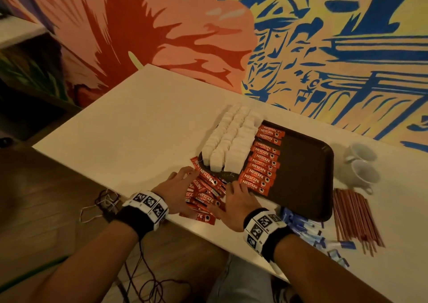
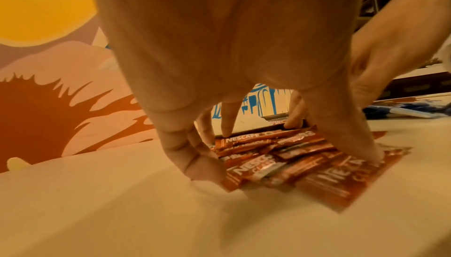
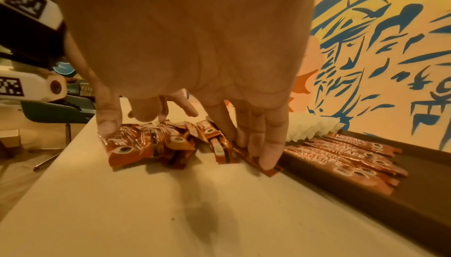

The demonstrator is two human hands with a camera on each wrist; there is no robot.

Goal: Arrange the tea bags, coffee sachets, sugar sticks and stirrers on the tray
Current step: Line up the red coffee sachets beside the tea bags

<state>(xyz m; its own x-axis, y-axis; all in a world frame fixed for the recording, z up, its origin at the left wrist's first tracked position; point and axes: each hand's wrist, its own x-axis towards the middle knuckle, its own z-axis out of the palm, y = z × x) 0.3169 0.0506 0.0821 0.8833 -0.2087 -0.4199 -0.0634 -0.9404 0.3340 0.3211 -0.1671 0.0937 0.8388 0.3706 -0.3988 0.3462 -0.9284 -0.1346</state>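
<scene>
One dark tray (image 1: 308, 163) on one white desk (image 1: 129, 126). On the tray: three rows of white tea bags (image 1: 229, 138), too tightly packed to count singly, and one column of ten red coffee sachets (image 1: 262, 161), an upper group of three and a lower group of seven. Beside the tray's near corner: one loose heap of further red sachets (image 1: 205, 192), overlapping, number not determinable. Two white cups (image 1: 361, 166). One bundle of brown stirrers (image 1: 354, 217) and one pile of blue sugar sticks (image 1: 301, 226), neither countable. Two hands, left (image 1: 172, 188) and right (image 1: 238, 204).
</scene>
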